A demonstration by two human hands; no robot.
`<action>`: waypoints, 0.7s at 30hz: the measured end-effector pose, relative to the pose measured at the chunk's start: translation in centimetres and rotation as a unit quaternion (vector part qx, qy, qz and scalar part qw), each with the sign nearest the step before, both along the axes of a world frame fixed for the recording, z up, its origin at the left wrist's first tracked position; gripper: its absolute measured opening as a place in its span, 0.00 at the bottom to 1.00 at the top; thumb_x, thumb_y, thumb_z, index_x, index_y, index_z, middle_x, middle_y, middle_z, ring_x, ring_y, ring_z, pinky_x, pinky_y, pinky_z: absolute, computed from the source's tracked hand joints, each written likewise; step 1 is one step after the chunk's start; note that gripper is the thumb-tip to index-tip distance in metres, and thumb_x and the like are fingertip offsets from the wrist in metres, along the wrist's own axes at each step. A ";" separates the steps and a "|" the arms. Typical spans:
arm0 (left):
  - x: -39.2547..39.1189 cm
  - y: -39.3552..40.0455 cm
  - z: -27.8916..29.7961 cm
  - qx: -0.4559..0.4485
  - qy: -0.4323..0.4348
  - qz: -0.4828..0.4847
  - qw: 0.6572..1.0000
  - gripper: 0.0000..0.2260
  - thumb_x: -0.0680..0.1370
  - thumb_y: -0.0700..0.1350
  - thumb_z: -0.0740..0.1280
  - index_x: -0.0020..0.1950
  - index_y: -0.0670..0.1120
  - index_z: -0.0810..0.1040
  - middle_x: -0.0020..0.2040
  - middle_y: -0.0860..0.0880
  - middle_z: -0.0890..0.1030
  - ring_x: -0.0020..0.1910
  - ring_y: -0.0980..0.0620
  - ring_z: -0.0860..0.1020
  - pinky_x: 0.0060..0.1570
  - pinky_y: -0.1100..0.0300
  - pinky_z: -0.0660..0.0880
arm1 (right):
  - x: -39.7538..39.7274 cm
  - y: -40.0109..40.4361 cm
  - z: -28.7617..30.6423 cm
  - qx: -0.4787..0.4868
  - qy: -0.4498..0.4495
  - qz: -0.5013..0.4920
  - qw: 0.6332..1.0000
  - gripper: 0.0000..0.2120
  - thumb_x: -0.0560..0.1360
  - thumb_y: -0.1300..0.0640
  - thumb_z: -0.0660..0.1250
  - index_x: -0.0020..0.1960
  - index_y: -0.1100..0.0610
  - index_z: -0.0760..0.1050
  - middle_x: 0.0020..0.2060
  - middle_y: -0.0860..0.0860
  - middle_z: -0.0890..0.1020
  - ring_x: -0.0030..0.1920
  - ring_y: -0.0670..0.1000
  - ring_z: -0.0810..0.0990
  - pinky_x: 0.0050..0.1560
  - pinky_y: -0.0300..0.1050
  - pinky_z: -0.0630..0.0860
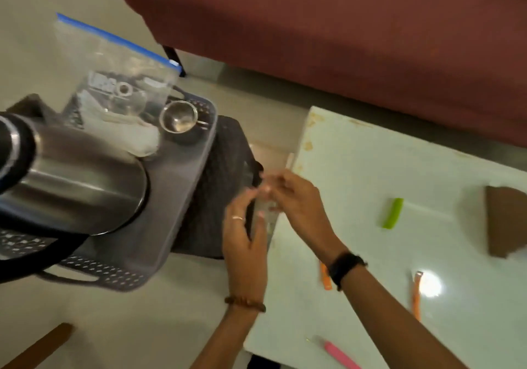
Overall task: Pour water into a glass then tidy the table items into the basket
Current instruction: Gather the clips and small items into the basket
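Observation:
My left hand [245,226] and my right hand [296,203] meet at the left edge of the white table [370,169]. Both are closed around a small clear item [266,206], too blurred to name. It looks like a glass. The grey perforated basket [99,269] sits on the floor to the left of my hands. Inside it lie a steel kettle [79,174] on its side, a clear zip bag [114,63] with a blue seal, and a small steel strainer [178,117].
A dark mat [216,192] lies between the basket and the table. On the table are a green piece [393,213], brown cardboard [504,223], two orange strips [416,294] and a pink item [339,357]. A maroon sofa [313,26] stands behind.

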State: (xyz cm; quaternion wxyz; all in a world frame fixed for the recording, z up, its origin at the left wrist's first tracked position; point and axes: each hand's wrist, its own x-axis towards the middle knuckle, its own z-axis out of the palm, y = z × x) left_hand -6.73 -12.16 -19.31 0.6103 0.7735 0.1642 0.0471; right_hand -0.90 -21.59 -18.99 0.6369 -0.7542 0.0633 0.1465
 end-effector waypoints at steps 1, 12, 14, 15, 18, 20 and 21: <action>-1.7 -1.8 -0.5 0.004 0.037 -0.042 0.998 0.16 0.78 0.42 0.62 0.57 0.63 0.71 0.58 0.63 0.75 0.60 0.62 0.72 0.62 0.58 0.71 | -2.2 -2.3 -0.6 -0.010 0.029 -0.029 0.999 0.06 0.76 0.62 0.64 0.50 0.53 0.77 0.42 0.49 0.83 0.40 0.43 0.82 0.39 0.35 0.78; -7.4 -12.8 -7.4 0.238 0.209 -0.197 0.928 0.21 0.75 0.43 0.67 0.67 0.47 0.68 0.63 0.43 0.68 0.60 0.43 0.69 0.58 0.52 0.71 | -19.6 -20.6 -6.1 -0.331 0.196 -0.246 0.890 0.05 0.74 0.55 0.66 0.48 0.52 0.71 0.46 0.49 0.75 0.39 0.49 0.75 0.32 0.42 0.67; -7.4 -13.6 -8.2 0.282 0.202 -0.191 0.918 0.18 0.76 0.39 0.65 0.65 0.46 0.70 0.61 0.43 0.68 0.54 0.43 0.72 0.53 0.50 0.75 | -20.4 -21.6 -6.7 -0.323 0.203 -0.241 0.892 0.08 0.73 0.56 0.67 0.49 0.53 0.69 0.47 0.49 0.73 0.40 0.51 0.75 0.33 0.44 0.69; -7.4 -14.1 -8.4 0.265 0.207 -0.176 0.925 0.16 0.76 0.37 0.63 0.63 0.45 0.71 0.59 0.44 0.69 0.49 0.45 0.75 0.49 0.50 0.77 | -20.4 -21.9 -6.9 -0.308 0.205 -0.241 0.897 0.08 0.72 0.57 0.66 0.48 0.53 0.69 0.46 0.49 0.73 0.39 0.51 0.75 0.35 0.46 0.71; -7.5 -15.3 -8.5 0.221 0.226 -0.117 0.941 0.13 0.76 0.34 0.61 0.58 0.45 0.74 0.57 0.45 0.70 0.38 0.49 0.75 0.44 0.55 0.77 | -19.8 -22.2 -7.2 -0.271 0.222 -0.220 0.910 0.08 0.70 0.64 0.63 0.45 0.54 0.69 0.41 0.50 0.76 0.38 0.52 0.75 0.37 0.50 0.75; -7.6 -15.8 -7.9 0.190 0.236 -0.093 0.948 0.14 0.75 0.33 0.62 0.58 0.45 0.75 0.57 0.43 0.71 0.40 0.48 0.75 0.47 0.54 0.77 | -19.3 -21.7 -6.7 -0.225 0.231 -0.228 0.919 0.09 0.70 0.67 0.62 0.45 0.54 0.71 0.40 0.50 0.78 0.38 0.53 0.77 0.35 0.44 0.75; -7.6 -15.9 -7.1 0.169 0.234 -0.078 0.954 0.15 0.75 0.33 0.63 0.58 0.45 0.75 0.56 0.43 0.71 0.41 0.49 0.75 0.48 0.53 0.78 | -18.9 -21.1 -6.2 -0.192 0.227 -0.241 0.924 0.08 0.70 0.67 0.63 0.45 0.55 0.71 0.39 0.50 0.79 0.37 0.52 0.78 0.33 0.39 0.74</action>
